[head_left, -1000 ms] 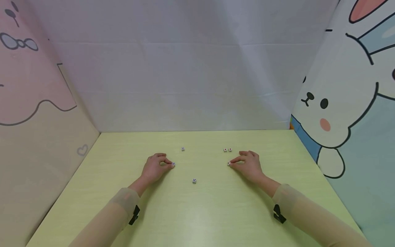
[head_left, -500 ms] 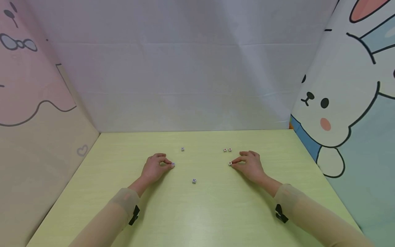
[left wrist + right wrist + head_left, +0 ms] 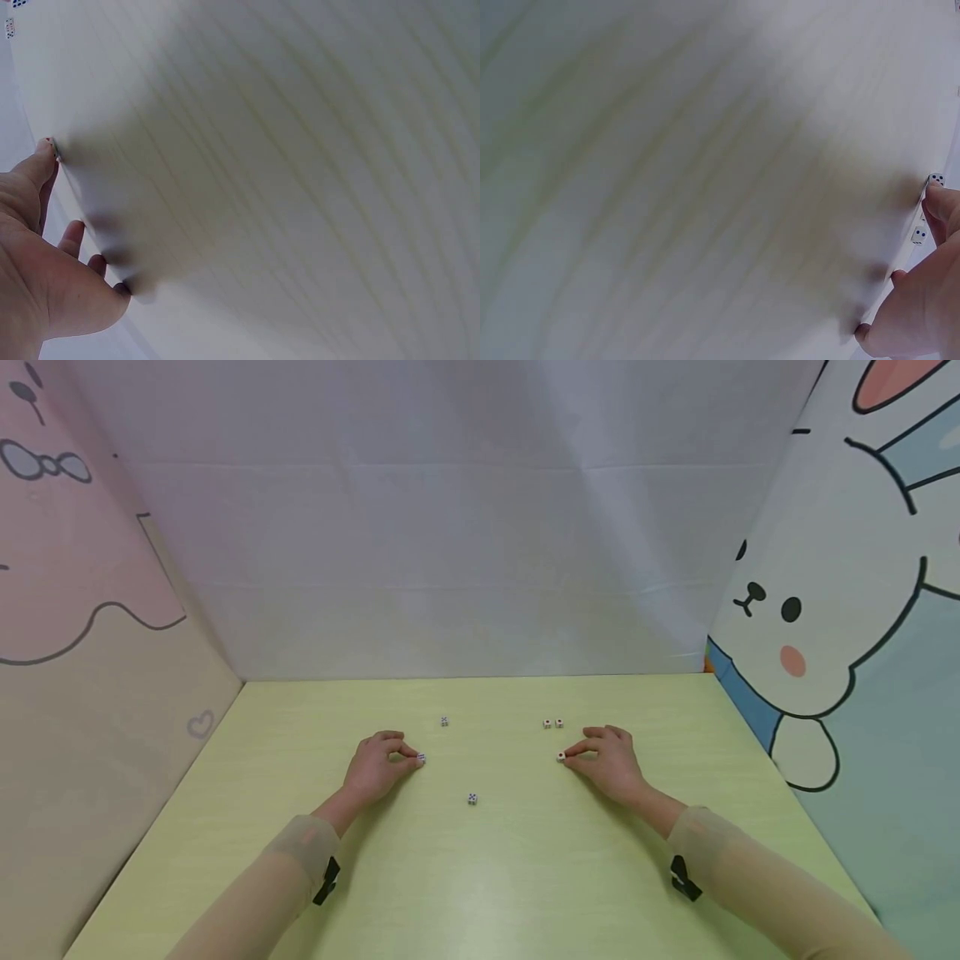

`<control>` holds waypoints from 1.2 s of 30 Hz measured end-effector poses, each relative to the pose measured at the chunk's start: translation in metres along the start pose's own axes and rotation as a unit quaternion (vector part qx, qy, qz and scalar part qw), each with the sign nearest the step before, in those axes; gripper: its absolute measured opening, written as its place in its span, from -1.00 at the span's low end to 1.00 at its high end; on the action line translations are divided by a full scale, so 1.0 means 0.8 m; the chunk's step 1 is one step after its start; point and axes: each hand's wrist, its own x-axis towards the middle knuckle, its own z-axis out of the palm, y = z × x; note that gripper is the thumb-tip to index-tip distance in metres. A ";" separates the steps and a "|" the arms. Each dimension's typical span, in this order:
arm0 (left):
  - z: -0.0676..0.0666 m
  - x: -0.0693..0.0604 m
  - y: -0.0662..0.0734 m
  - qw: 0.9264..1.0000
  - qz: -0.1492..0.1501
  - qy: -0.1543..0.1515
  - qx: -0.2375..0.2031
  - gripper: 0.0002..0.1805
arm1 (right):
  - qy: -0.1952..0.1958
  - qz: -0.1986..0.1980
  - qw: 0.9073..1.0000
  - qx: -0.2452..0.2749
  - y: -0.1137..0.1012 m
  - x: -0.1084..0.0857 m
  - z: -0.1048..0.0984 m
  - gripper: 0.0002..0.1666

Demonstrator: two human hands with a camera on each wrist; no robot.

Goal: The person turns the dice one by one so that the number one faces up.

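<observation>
My left hand point(image 3: 378, 768) pinches a small white die point(image 3: 422, 759) between thumb and forefinger, low at the table on the left side. In the left wrist view the fingertips partly cover that die point(image 3: 53, 148). Across from it, my right hand point(image 3: 606, 766) holds another white die point(image 3: 560, 757) by thumb and forefinger. Dark pips show on this die point(image 3: 936, 179) in the right wrist view. Just beyond the right hand, a pair of dice point(image 3: 547, 724) with red single pips sits side by side, a narrow gap between them.
One loose die point(image 3: 445, 722) lies farther back, beyond the left hand. Another die point(image 3: 472, 799) lies nearer, between the two forearms. The pale yellow table point(image 3: 480, 877) meets a white back wall point(image 3: 450, 568), with cartoon-printed panels on both sides.
My right hand has shifted slightly to the right with its die, then nearly stopped. The left hand and the loose dice look unmoved.
</observation>
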 end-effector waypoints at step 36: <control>-0.014 -0.001 0.012 1.000 -0.004 -0.001 -0.003 -0.82 | 0.009 0.028 1.000 0.000 -0.008 0.003 -0.018 -0.77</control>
